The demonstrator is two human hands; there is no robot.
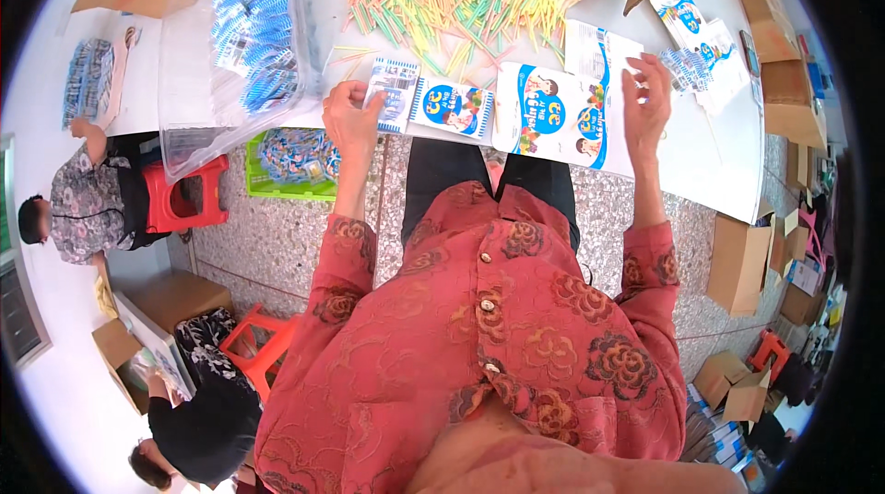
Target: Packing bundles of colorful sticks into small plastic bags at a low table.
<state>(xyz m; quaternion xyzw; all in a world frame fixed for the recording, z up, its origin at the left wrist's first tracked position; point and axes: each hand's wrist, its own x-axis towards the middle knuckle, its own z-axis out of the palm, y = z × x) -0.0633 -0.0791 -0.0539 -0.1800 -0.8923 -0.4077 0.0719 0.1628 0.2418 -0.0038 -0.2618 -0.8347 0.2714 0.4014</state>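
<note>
My left hand (349,116) is closed on the left edge of a small blue-and-white striped packet (395,88), with the thumb on top. Beside it lies another small packet (452,109), showing a blue oval and a cartoon figure. To its right, a larger flat white-and-blue printed bag (551,116) rests at the table's near edge. My right hand (648,98) is at the right side of this bag, its fingers bent and apart, with nothing visible between them. Whether its fingertips touch the bag, I cannot tell.
Thin pastel sticks (461,5) are heaped along the far side of the white table (719,162). A clear plastic bin (180,116) holds striped packets at the left. More printed bags (687,19) lie at the right. Below stands a green crate (295,188). Two people sit at the left.
</note>
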